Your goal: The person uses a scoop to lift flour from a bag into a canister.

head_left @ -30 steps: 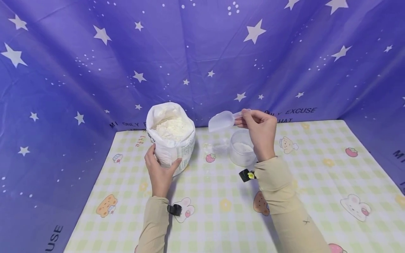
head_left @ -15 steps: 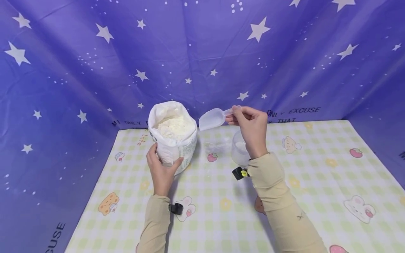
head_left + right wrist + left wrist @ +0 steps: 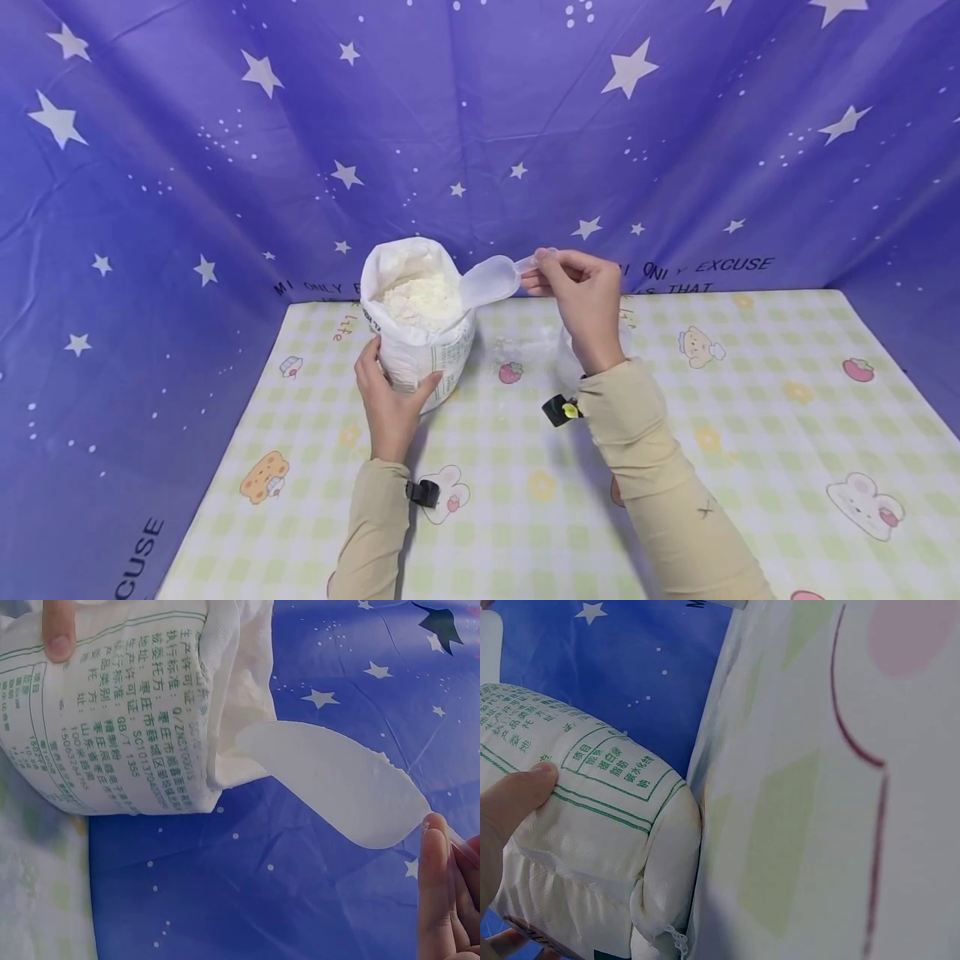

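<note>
A white bag of flour [image 3: 420, 333] stands upright at the back of the table, its mouth open and pale flour [image 3: 420, 302] inside. My left hand [image 3: 390, 408] grips the bag's near side, thumb in front and fingers round the left. Green print covers the bag in both wrist views. By its thin handle, my right hand [image 3: 581, 304] pinches a translucent plastic scoop [image 3: 489, 282]. The scoop's tip reaches the right rim of the bag's mouth, as the right wrist view [image 3: 337, 784] also shows. Behind my right wrist, a clear plastic tub [image 3: 568, 358] is mostly hidden.
A checked cloth with cartoon prints covers the table [image 3: 495, 533]. A blue curtain [image 3: 480, 125] with white stars hangs behind and at both sides, close to the bag. Faint white powder [image 3: 521, 346] lies between bag and tub.
My right hand has moved left with the scoop, from above the tub to the bag's rim. My left hand keeps its grip on the bag of flour.
</note>
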Motion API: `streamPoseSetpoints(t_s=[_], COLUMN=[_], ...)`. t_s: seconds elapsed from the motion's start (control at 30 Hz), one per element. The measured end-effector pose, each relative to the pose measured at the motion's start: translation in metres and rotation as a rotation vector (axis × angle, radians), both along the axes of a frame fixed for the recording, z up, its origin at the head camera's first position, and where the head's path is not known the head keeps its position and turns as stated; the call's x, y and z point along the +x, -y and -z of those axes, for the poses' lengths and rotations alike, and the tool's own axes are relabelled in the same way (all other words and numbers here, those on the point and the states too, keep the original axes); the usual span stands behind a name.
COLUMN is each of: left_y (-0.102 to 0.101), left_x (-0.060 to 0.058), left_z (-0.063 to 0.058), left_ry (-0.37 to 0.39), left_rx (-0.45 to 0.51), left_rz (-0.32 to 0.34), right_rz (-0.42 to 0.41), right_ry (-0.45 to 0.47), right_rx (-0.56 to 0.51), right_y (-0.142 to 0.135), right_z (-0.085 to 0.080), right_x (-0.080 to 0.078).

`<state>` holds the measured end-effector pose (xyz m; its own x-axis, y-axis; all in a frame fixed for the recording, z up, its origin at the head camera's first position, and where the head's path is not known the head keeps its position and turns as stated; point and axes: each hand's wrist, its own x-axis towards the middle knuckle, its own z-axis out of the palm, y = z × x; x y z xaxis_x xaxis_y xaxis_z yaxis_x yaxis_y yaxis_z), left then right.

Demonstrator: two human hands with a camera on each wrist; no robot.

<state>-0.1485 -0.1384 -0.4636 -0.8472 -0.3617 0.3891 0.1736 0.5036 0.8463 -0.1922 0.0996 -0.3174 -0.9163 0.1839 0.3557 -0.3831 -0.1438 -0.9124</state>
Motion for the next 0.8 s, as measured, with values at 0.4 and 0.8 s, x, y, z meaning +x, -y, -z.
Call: streamPoseSetpoints(t_s=[0.4,0.8], left_y=[-0.002,-0.001], left_x=[0.0,-0.001], left_z=[-0.001,0.001], left_ry=[-0.019,-0.027], left_rx=[-0.016,-0.025], left_rz=[-0.009,-0.012], right_rz=[-0.021,-0.058], right_ry=[-0.013,0.05], right_rx=[0.094,0.12], right_y=[0.013,0.022], right_z=[0.006,0.01], right_x=[-0.004,-0.007])
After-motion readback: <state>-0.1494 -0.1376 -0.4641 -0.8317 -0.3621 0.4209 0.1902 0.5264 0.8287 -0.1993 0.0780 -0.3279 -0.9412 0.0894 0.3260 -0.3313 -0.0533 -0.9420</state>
